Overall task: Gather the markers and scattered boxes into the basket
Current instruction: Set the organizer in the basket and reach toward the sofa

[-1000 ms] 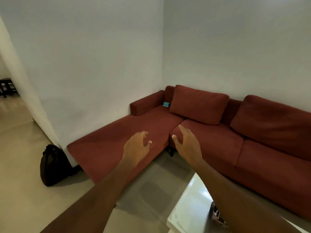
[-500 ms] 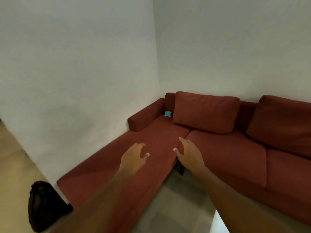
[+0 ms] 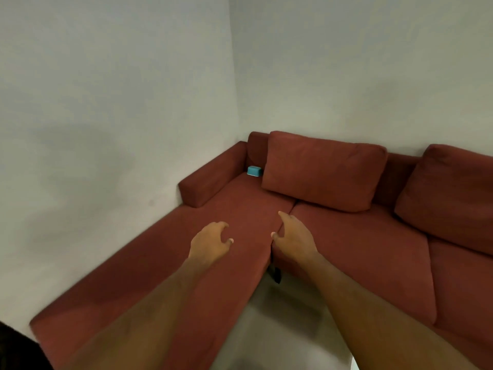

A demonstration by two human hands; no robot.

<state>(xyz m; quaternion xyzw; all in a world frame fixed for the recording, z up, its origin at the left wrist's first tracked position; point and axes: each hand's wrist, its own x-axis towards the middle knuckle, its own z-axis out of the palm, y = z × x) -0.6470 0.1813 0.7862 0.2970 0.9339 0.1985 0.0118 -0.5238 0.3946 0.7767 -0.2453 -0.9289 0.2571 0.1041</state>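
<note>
Both arms reached out over the red corner sofa [image 3: 346, 252]. The left hand [image 3: 210, 243] hung above the sofa's chaise seat, fingers loosely curled and holding nothing. The right hand [image 3: 294, 237] hovered just beside it over the seam between the seat cushions, fingers relaxed, also holding nothing. A small blue box [image 3: 254, 171] lay in the sofa's far corner, tucked between the armrest [image 3: 210, 180] and a back cushion [image 3: 322, 170], well apart from both hands.

You see a red sofa [image 3: 346, 244] in matt, slightly napped cloth, its cushions [image 3: 322, 172] alike; upper frame, smooth matt painted walls [image 3: 106, 102]; the small blue box [image 3: 254, 171] looks smooth.
</note>
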